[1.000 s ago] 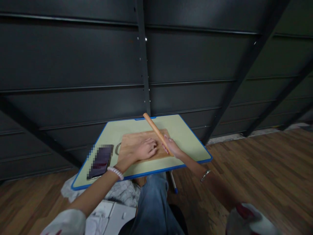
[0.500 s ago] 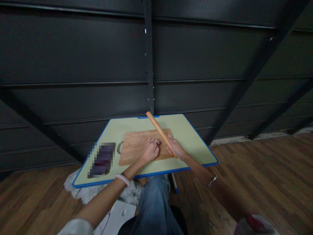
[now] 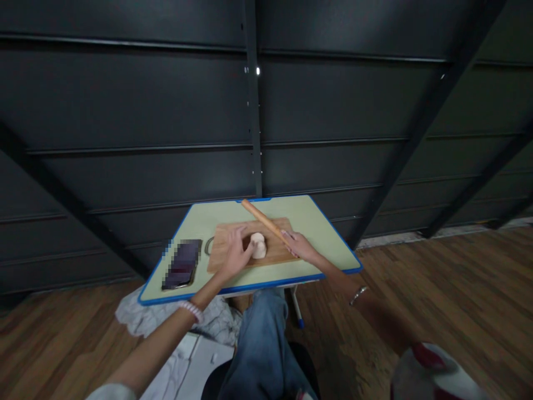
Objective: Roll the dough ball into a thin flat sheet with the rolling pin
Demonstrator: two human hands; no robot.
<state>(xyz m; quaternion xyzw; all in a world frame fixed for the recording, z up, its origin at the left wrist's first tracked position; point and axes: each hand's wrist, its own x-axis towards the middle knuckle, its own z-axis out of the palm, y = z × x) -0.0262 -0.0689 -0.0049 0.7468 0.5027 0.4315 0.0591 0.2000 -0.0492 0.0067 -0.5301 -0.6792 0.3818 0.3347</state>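
A pale lump of dough (image 3: 259,246) lies on the wooden cutting board (image 3: 220,255), near its middle. Just left of the dough, my left hand (image 3: 238,253) rests over the board with its fingers spread; the thumb reaches to the dough's edge. My right hand (image 3: 298,246) is wrapped round the near end of a wooden rolling pin (image 3: 262,218). The pin slants away to the far left, beyond the dough, its far end near the table's back edge.
The board sits on a small pale green table (image 3: 312,222) with a blue rim. A phone (image 3: 183,264), partly pixelated, lies at the table's left. Behind stands a dark metal wall (image 3: 333,100). White cloth (image 3: 145,314) and a white box (image 3: 204,361) are below left.
My left hand has opened and shifted left, uncovering the dough. The rolling pin's far end has swung slightly left and lower, still in my right hand. The view has shifted a little.
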